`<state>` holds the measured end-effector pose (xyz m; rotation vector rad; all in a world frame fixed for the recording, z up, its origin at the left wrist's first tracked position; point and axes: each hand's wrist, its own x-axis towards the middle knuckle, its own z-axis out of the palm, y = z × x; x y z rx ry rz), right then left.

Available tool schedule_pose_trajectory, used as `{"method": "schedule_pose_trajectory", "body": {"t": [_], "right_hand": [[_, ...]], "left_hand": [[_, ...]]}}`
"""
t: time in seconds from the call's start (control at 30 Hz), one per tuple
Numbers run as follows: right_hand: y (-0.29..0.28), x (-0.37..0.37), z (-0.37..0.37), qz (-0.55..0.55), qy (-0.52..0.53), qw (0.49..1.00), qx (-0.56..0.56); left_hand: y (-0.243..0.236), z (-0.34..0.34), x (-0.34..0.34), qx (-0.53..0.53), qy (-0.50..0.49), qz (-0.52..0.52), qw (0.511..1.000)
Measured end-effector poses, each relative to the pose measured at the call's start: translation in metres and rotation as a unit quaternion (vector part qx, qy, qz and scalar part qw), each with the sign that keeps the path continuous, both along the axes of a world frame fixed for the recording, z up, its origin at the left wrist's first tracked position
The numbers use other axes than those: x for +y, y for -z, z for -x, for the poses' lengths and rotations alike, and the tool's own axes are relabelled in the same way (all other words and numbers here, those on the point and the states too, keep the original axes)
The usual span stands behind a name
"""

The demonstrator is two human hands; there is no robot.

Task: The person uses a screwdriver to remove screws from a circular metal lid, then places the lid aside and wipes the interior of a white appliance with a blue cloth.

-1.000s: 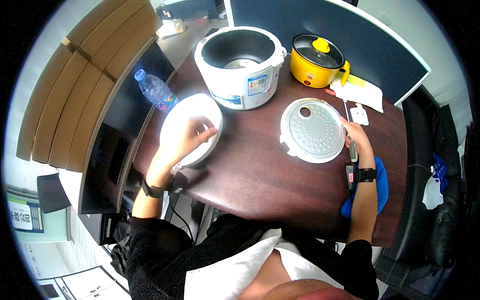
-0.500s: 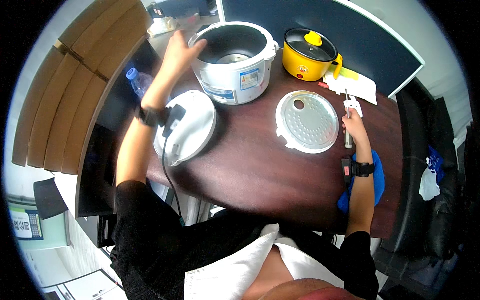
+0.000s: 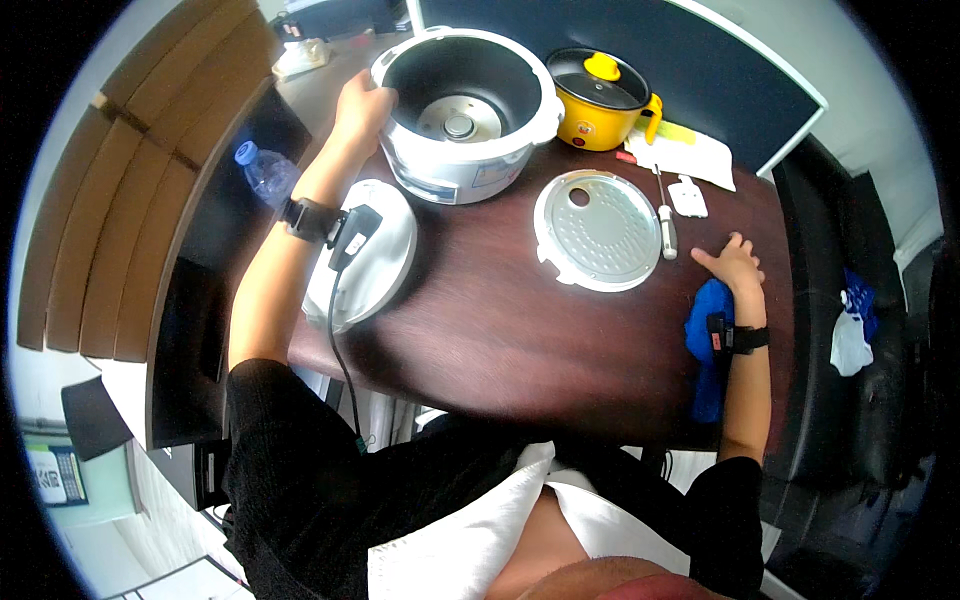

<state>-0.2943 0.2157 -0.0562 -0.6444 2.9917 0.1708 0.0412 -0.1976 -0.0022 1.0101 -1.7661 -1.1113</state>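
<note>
At the far left of the table stands a white rice cooker body, with no lid on it. It leans toward me, and the round heating plate shows in its dark inside. My left hand is closed on the cooker's left rim. My right hand is held over the table at the right, fingers spread and nothing in them. Just left of it a screwdriver with a pale handle lies on the table. A blue cloth lies by my right wrist, partly hidden by the forearm.
A round metal inner lid plate lies mid-table. The white cooker lid rests below my left forearm. Behind are a yellow pot, white paper and a white plastic piece. A plastic bottle stands at left.
My right hand has let go of the screwdriver and moved toward me and to the right. My left hand has closed on the cooker's rim, and the cooker has tipped toward me.
</note>
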Motion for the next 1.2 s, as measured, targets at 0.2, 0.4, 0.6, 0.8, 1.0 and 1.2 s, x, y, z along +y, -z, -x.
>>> {"method": "schedule_pose_trajectory", "body": {"t": [0.2, 0.4, 0.6, 0.8, 1.0, 1.2], "right_hand": [[0.032, 0.039, 0.022, -0.023, -0.049, 0.998, -0.034], [0.026, 0.088, -0.026, -0.016, -0.175, 0.984, 0.008], [0.014, 0.118, -0.027, 0.190, -0.313, 0.927, 0.088], [-0.048, 0.102, -0.085, 0.306, -0.275, 0.911, 0.014], [-0.044, 0.015, -0.115, 0.386, -0.434, 0.809, 0.090], [-0.043, -0.052, -0.120, 0.296, -0.451, 0.821, 0.186]], "left_hand": [[-0.007, 0.013, 0.034, -0.009, 0.045, 0.155, 0.987], [-0.011, 0.017, 0.047, 0.006, 0.067, 0.190, 0.980], [-0.004, 0.015, 0.063, -0.011, 0.060, 0.218, 0.974], [-0.019, 0.004, 0.098, 0.033, 0.118, 0.170, 0.978], [-0.028, 0.000, 0.123, 0.001, 0.143, 0.206, 0.968], [-0.034, -0.001, 0.125, -0.044, 0.140, 0.242, 0.959]]}}
